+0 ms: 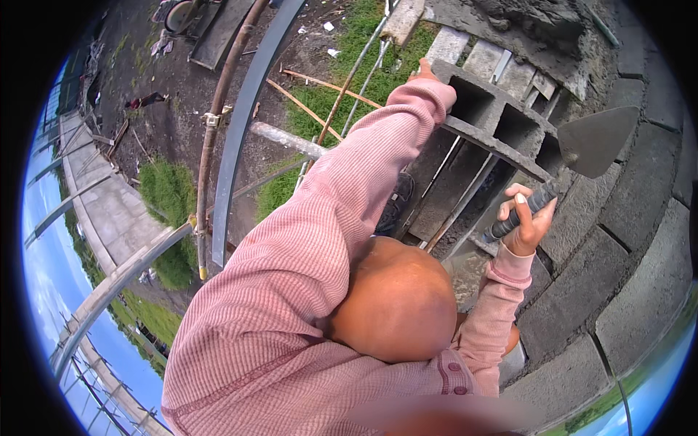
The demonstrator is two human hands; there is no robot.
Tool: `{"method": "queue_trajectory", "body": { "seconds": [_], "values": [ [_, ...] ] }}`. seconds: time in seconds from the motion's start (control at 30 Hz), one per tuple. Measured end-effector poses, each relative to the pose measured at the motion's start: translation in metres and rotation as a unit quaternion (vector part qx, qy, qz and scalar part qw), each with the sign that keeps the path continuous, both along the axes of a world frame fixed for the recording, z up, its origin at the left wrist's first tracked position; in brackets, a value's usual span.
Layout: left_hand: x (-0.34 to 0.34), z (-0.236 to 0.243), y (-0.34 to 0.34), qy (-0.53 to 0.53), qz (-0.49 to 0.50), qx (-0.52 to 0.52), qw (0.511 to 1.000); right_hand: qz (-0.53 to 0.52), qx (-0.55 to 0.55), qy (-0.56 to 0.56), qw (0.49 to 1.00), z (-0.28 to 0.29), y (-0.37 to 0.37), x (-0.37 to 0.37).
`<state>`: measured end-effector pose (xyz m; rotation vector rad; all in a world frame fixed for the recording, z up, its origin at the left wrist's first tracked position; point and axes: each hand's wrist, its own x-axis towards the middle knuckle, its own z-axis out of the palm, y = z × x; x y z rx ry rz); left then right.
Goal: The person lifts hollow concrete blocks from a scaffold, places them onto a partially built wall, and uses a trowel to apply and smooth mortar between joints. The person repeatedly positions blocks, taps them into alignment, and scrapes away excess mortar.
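Gripping a trowel, right hand hovers beside hollow block, left hand at its edge.

A curved grey steel beam arcs over bare dirt. Beside it on its left runs a rusty pipe. Right of the beam lie grass patches and thin rebar rods. Far right of the beam, laid grey wall blocks curve away.

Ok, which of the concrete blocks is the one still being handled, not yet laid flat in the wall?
The hollow grey block with open cells showing, tilted above the wall. The left hand grips its far end; the right hand holds a trowel beside it. The other blocks lie flat.
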<state>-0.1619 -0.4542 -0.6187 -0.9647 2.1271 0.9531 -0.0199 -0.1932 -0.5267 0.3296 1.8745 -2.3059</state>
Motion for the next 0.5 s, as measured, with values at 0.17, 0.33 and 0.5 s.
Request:
{"method": "queue_trajectory", "body": {
  "seconds": [0.17,0.33,0.5],
  "values": [
    [0.042,-0.017,0.003,0.063,0.088,0.014,0.994,-0.061,0.302,0.019,0.951,-0.029,-0.024,0.035],
    [0.052,-0.021,0.006,0.078,0.149,0.048,0.985,-0.034,0.311,-0.020,0.950,-0.044,-0.038,0.056],
    [0.050,-0.031,0.004,0.057,0.136,0.009,0.989,-0.116,0.216,0.066,0.967,-0.054,-0.052,0.073]
  ]
}}
